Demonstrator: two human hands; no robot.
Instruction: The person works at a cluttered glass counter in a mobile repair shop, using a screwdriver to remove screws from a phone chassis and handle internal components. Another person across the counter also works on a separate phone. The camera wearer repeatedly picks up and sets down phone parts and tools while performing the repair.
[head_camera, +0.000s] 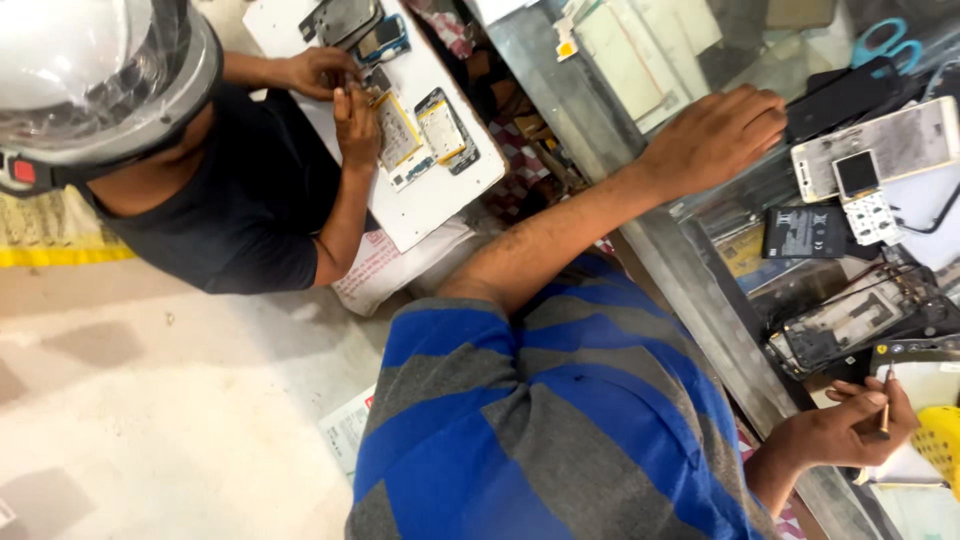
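At one o'clock we lose the blue scissors (886, 42) off the top edge; at four, the yellow basket (943, 448) runs off right.

My phone repair shop, glass counter (640, 150) full of opened phones (860, 320), a loose battery (805, 232), small keypad phone (865, 195), scissors (885, 40), a co-worker's white board (440, 210) with circuit boards (445, 130).
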